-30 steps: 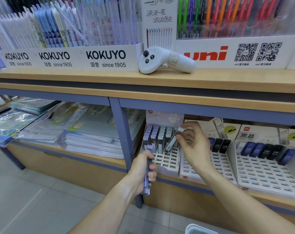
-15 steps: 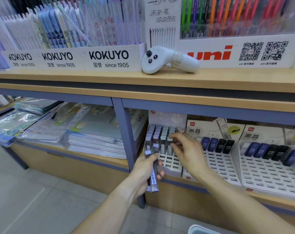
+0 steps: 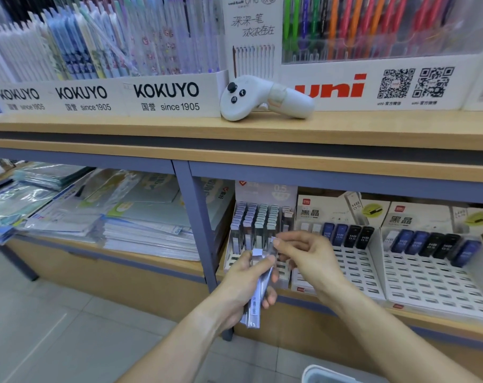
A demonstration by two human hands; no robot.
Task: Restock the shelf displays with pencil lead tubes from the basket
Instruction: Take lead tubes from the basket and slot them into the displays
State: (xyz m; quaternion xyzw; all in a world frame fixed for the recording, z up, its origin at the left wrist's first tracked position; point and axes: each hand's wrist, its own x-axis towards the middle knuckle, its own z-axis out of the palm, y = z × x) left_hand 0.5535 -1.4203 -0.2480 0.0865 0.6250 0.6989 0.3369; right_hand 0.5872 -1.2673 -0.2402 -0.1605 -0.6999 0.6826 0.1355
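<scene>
My left hand (image 3: 247, 280) grips a small bundle of clear pencil lead tubes (image 3: 258, 297) with pale caps, held upright in front of the lower shelf. My right hand (image 3: 306, 254) reaches in from the right and pinches the top of one tube (image 3: 272, 246) in that bundle. Just behind the hands stands the white slotted display (image 3: 283, 273), its back rows filled with grey-capped tubes (image 3: 258, 219). The rim of the basket (image 3: 321, 373) shows at the bottom edge.
Two more white slotted displays (image 3: 356, 275) (image 3: 439, 283) to the right hold dark and blue HB tubes in their back rows. A blue shelf post (image 3: 200, 233) stands left of the hands. Stacked plastic folders (image 3: 140, 217) lie further left. A white controller (image 3: 265, 96) rests on the upper shelf.
My right hand placed a tube in the display, then drew back toward the bundle and now pinches another tube. My left hand rose slightly with the bundle.
</scene>
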